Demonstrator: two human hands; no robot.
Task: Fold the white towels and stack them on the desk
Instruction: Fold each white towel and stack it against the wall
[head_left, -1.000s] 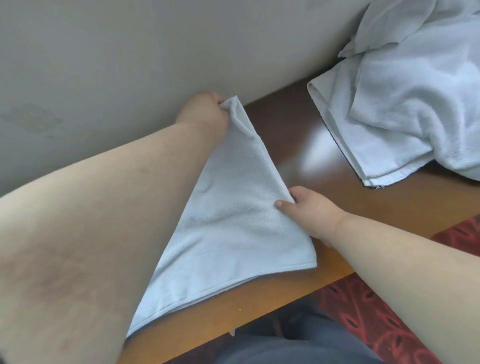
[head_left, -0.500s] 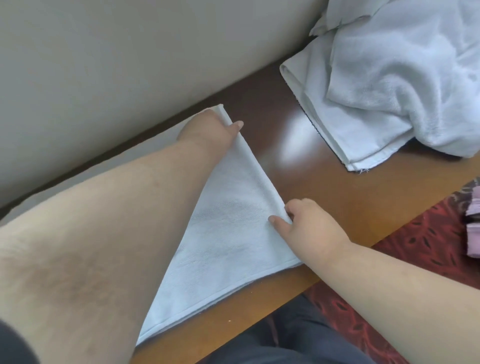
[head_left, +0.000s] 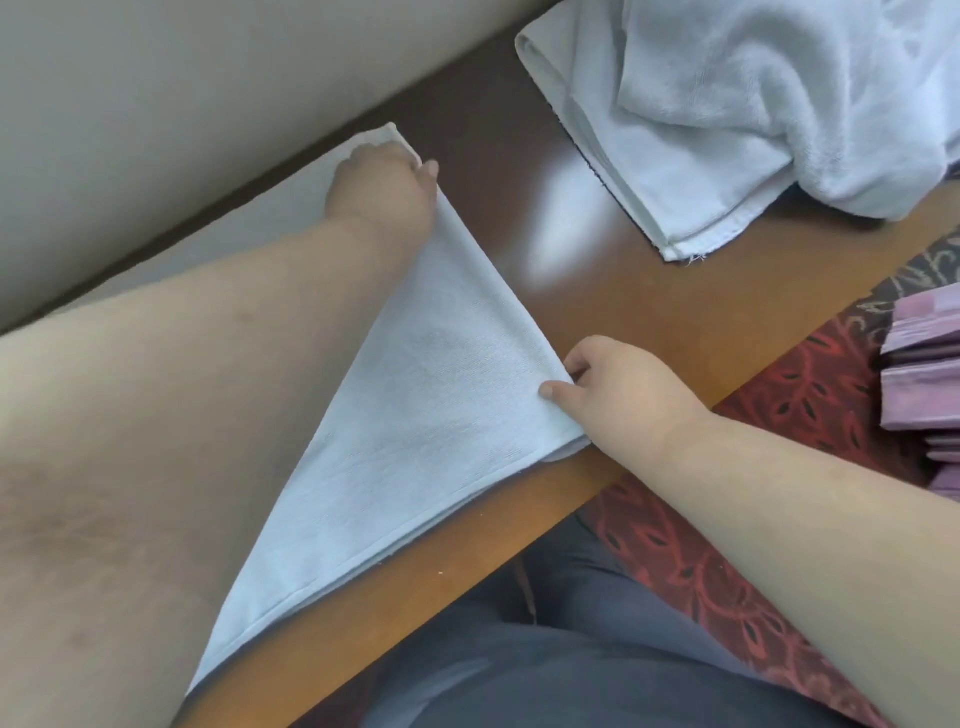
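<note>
A white towel lay flat on the brown wooden desk, folded into layers, its near edge running along the desk's front edge and its far corner close to the beige wall. The left hand rested at that far corner, its fingers curled down over the cloth; whether they pinched the corner or only pressed it could not be told, since the back of the hand hid them. The left forearm stretched across much of the towel. The right hand sat at the towel's right corner, near the desk's front edge, thumb on top and fingers tucked beneath the layered edge, pinching it.

Farther back on the desk, to the right and well apart from the flat towel, a heap of white towels sat rumpled, with one folded piece beneath it whose hemmed corner pointed toward the desk's front. Beyond the desk's right edge, a red patterned carpet showed, and pink-purple stacked things lay at the frame's right edge. The person's grey trousers filled the bottom.
</note>
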